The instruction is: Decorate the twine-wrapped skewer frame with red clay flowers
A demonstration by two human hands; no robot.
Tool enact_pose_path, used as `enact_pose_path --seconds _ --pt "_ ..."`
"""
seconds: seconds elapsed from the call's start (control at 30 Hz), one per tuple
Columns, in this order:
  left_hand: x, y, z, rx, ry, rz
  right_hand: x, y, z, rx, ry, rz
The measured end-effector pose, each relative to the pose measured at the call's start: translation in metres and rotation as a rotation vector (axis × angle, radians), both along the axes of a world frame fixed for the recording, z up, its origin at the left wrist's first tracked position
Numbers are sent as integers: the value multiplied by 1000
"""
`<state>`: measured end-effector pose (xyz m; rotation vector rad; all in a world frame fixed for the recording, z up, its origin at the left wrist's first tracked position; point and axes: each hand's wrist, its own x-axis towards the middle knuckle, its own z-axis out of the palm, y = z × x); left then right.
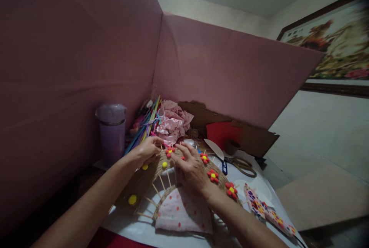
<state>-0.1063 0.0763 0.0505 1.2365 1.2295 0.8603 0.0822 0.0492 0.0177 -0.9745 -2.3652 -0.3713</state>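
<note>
A fan-shaped craft of brown twine woven over thin sticks [161,165] lies in front of me, a pale cloth with red dots [184,211] filling its inner half-circle. Flowers with red petals and yellow centres, such as this red flower [213,175], run along its right side. On the left are lone yellow dots, one a yellow dot [132,200] near the lower end. My left hand [147,151] grips the upper left rim, its fingers bent at the edge. My right hand [190,165] lies over the top of the band, fingers extended beside a red flower [170,151].
A purple lidded tumbler [112,136] stands left. Behind are colourful craft stems [148,121], crumpled pink dotted wrapping [174,121], a red sheet [221,134] and cardboard [253,140]. Scissors [245,166], a blue cutter [224,167] and a flower-patterned glue gun [268,213] with cord lie right.
</note>
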Motion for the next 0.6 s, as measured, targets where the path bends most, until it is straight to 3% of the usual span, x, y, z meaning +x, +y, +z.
enact_pose_path --seconds 0.6 --pt "0 -1 0 1 -28 19 -3 -1 2 -48 53 8"
